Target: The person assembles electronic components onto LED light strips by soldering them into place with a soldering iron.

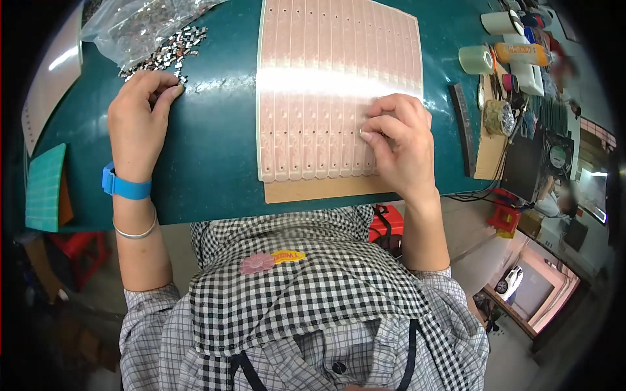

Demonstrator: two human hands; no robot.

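A pale pink panel of narrow strips, dotted with rows of small dark holes, lies on the green table. My right hand rests over its right part, thumb and forefinger pinched together at the surface. A tiny light spot shows at those fingertips; whether it is a part or a nail I cannot make out. My left hand is at the near edge of a heap of small shiny metal pieces, thumb and fingertips closed together. What the left fingertips hold, if anything, is hidden.
A clear plastic bag of more pieces lies behind the heap. Brown board shows under the panel's near edge. A dark bar, tape rolls and an orange bottle stand right. A green box-like object sits left.
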